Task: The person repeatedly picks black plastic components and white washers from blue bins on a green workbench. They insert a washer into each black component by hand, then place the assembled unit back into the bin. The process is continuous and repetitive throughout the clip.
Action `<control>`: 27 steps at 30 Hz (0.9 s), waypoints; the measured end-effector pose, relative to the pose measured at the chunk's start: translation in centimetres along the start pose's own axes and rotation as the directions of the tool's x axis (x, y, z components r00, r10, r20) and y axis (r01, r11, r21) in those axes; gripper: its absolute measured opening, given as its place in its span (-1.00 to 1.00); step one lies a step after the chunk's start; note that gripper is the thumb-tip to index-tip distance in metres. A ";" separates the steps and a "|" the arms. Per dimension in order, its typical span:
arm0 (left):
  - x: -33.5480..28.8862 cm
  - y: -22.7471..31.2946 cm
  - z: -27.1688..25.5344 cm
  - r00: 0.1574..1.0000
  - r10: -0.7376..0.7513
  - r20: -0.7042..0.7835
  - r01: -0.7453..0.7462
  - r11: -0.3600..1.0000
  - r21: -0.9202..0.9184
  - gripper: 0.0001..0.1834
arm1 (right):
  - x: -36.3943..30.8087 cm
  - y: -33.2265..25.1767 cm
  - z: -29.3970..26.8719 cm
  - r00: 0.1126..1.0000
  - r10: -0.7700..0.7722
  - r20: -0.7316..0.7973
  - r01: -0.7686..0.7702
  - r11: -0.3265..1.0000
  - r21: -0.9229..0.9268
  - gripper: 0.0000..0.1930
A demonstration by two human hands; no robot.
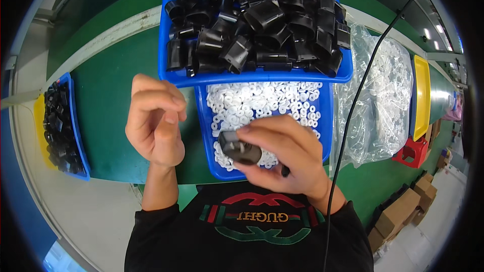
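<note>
My right hand (pixel 290 153) grips a black plastic housing (pixel 241 150), a hollow piece with a rounded end, between thumb and fingers. It is held over a blue tray (pixel 218 172) of small white ring washers (pixel 252 103). A small black tip (pixel 286 171) shows by the right palm; what it belongs to is hidden. Left of that tray, above the green table, my left hand (pixel 155 121) is closed with its thumb and curled fingertips close together. Whatever may be between those fingertips is too small or hidden to make out.
A blue bin (pixel 257 76) heaped with black housings (pixel 264 15) overlaps the washer tray's far end. At right lie a clear bag (pixel 375 106) of white pieces, a yellow tray (pixel 421 98) and a red stool (pixel 412 152). A black cable (pixel 353 100) crosses the right side. Another bin (pixel 75 126) of black parts stands left.
</note>
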State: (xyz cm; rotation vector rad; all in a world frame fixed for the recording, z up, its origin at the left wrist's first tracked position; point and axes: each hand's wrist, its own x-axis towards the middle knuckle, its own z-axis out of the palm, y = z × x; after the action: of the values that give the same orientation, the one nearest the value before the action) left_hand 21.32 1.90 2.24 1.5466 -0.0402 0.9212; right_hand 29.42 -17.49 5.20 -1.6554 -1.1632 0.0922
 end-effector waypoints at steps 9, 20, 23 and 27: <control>-0.2 0.0 -0.2 0.992 -0.012 0.123 0.012 1.000 0.007 -0.88 | -0.3 0.0 0.0 1.000 0.002 -0.031 -0.002 1.000 -0.001 -0.53; 0.3 1.2 1.2 0.690 -0.370 0.622 0.466 0.885 0.010 -0.19 | -0.1 -0.3 -0.5 0.999 0.001 0.054 -0.001 1.000 0.015 -0.51; 0.0 0.7 1.9 0.694 -0.342 0.634 0.457 0.889 -0.020 -0.22 | 0.1 -0.6 -0.5 0.998 0.039 0.041 -0.040 0.999 0.007 -0.52; -0.2 0.6 2.1 0.720 -0.348 0.600 0.410 0.911 0.036 -0.43 | 0.6 -1.3 -2.8 0.998 0.011 -0.064 0.002 0.982 0.187 -0.68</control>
State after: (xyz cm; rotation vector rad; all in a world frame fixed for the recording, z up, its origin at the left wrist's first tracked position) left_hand 21.97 -0.07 2.82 1.6164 -0.2086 0.0729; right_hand 30.53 -19.07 7.68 -1.4848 -1.0682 0.1450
